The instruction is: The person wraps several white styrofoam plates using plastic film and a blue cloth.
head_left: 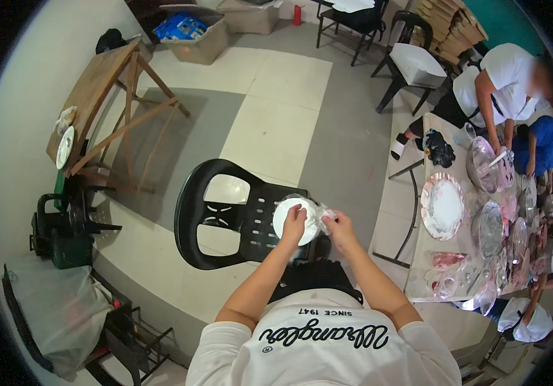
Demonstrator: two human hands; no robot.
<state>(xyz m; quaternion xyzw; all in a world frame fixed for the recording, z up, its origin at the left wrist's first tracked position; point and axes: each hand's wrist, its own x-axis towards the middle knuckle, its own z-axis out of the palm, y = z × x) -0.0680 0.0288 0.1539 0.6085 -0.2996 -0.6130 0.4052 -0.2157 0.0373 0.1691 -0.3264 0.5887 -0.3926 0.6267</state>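
A white round plate (285,214), or a stack of them that I cannot tell apart, is in front of me over the seat of a black plastic chair (260,222). My left hand (293,225) lies across it with the fingers closed on it. Clear crinkled plastic (322,217) sits at the plate's right side, partly around it. The fingers of my right hand (341,233) pinch this plastic. Whether the plate rests on the seat or is held above it, I cannot tell.
To the right stands a cluttered table (418,283) with metal bowls, a pink-smeared tray (442,206) and plastic bags; several people work around it. A wooden table (90,96) stands at the left, another black chair (408,58) at the far right. Storage bins (202,42) line the back.
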